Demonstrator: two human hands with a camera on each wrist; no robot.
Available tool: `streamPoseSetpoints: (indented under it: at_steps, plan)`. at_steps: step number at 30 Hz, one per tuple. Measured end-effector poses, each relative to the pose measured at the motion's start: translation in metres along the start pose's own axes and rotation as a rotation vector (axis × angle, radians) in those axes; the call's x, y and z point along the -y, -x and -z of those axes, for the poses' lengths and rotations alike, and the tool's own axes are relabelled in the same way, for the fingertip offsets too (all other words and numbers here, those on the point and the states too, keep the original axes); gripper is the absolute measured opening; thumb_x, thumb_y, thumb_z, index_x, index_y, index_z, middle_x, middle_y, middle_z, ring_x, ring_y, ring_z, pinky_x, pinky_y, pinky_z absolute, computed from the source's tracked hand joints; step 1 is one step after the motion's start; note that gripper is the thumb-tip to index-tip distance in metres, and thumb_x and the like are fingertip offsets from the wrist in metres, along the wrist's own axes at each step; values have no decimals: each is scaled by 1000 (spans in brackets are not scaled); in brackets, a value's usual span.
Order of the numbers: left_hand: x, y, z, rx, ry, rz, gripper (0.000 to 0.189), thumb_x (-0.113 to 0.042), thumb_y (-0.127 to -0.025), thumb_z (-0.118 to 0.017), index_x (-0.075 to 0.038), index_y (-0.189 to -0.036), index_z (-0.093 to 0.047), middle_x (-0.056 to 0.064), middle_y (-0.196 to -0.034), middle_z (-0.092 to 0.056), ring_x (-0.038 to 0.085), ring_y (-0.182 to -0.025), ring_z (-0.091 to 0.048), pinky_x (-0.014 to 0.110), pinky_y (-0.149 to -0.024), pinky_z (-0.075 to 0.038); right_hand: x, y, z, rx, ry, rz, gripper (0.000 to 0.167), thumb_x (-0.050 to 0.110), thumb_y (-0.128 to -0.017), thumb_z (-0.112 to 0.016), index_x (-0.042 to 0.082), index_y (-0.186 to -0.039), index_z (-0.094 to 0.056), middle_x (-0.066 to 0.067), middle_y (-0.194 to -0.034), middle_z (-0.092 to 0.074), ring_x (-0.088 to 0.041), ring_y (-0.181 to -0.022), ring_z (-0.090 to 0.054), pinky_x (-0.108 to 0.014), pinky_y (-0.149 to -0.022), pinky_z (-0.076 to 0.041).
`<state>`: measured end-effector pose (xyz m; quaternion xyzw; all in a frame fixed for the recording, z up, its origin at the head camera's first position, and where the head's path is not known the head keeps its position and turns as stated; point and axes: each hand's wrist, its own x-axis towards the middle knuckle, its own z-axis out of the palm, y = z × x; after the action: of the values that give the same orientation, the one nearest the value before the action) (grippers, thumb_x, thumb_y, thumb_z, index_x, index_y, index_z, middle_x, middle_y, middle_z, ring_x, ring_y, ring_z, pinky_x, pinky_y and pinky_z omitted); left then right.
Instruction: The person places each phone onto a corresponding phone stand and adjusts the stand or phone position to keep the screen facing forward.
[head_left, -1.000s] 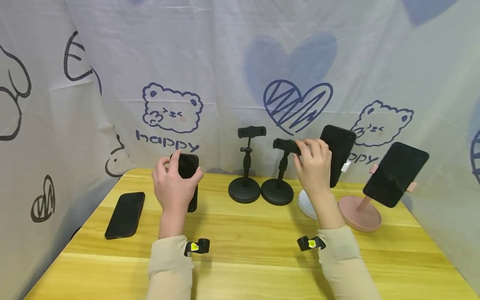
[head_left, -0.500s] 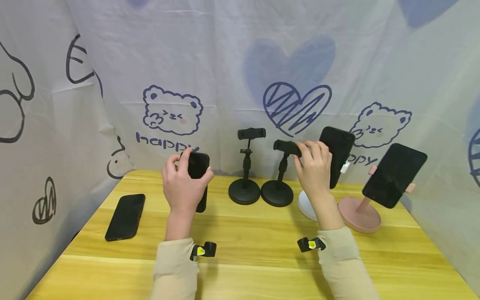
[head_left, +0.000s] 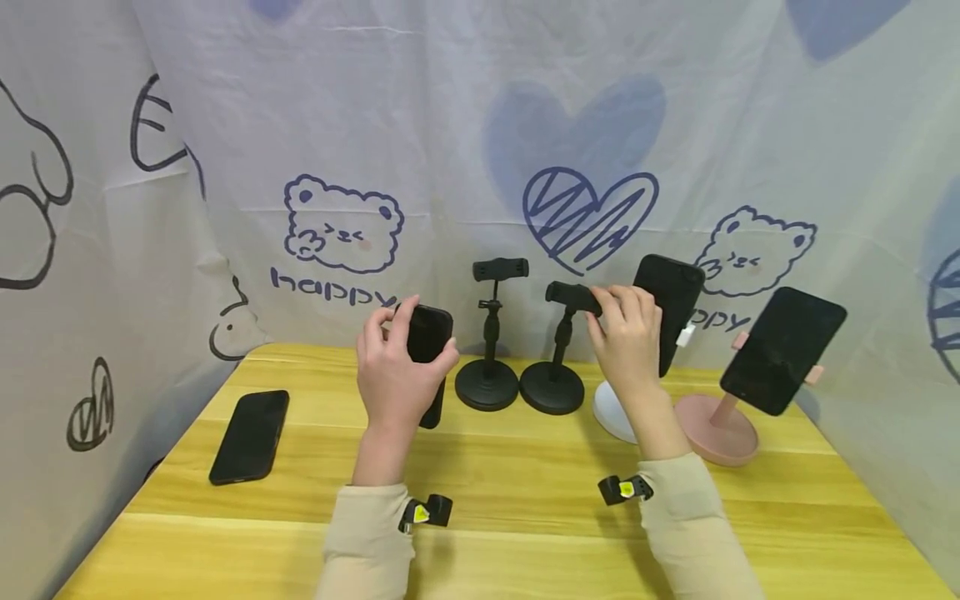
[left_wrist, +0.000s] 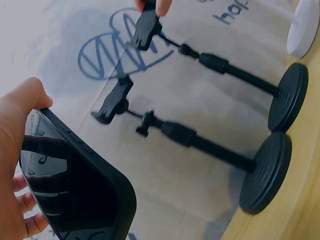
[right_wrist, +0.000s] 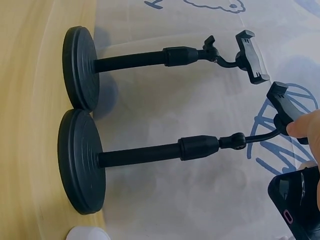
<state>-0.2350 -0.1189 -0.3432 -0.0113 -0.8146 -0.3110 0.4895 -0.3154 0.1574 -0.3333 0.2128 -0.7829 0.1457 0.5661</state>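
The left hand (head_left: 401, 358) had its fingers clamped on a black phone (head_left: 429, 333), with a black stand (head_left: 491, 333) just right of them. The right hand (head_left: 628, 337) pinched the holder (head_left: 568, 295) of the second stand (head_left: 561, 342) between its fingers. Judged step: steadying for mounting; next move seemingly called for alignment.

My head cam's looking forward and down across the table (head_left: 525, 542); my left wrist cam (head_left: 438, 509) and right wrist cam (head_left: 612, 491) are sitting closer, both catching the stands (left_wrist: 220, 151) sideways, flipped opposite ways.
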Motion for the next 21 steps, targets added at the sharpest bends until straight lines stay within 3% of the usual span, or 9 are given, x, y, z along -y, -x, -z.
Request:
streamPoseSetpoints:
  at_steps: [10, 21]
  plan:
    - [-19, 4, -14, 2, 60, -68, 61, -41, -74, -76, -19, -128, -61, 15, -114, -54, 30, -92, -51, 42, -72, -51, -1, -1, 4, 41, 21, 27, 28, 10, -84, -74, 1, -110, -69, -19, -105, -62, -38, -103, -51, -50, -83, -40]
    - [-33, -3, -26, 97, 192, -56, 61, -39, -75, -76, -21, -131, -59, 13, -117, -54, 29, -102, -52, 44, -81, -52, -5, -5, 7, 70, 39, 87, 28, 10, -84, -74, 0, -109, -69, -19, -103, -63, -38, -102, -52, -50, -83, -41]
